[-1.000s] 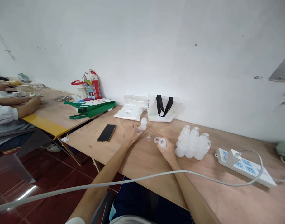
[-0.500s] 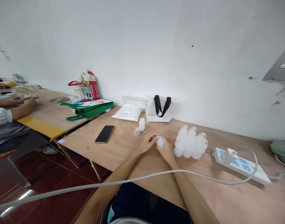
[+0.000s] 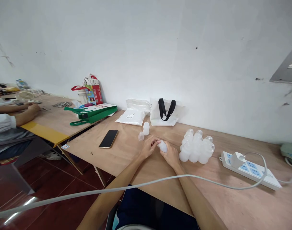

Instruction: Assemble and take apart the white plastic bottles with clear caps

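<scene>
My right hand [image 3: 171, 155] is closed round a small translucent plastic bottle [image 3: 163, 146] lying on its side over the wooden table [image 3: 141, 166]. My left hand [image 3: 149, 146] meets it at the bottle's mouth, fingers pinched there; whatever they hold is hidden. A small clear cap [image 3: 141, 136] and a small upright bottle [image 3: 146, 128] stand just beyond my left hand. A cluster of several like bottles [image 3: 196, 146] lies right of my right hand.
A black phone [image 3: 108, 138] lies to the left. White bags [image 3: 163, 111] lean on the wall. A white power strip [image 3: 251, 171] with a plug sits at right; its cable crosses in front of me. Another person's arms rest on the neighbouring table [image 3: 52, 119], by green bags [image 3: 93, 111].
My left hand came from the small upright bottle back to the bottle in my right hand. The loose small parts on the table beside my right hand are gone from view.
</scene>
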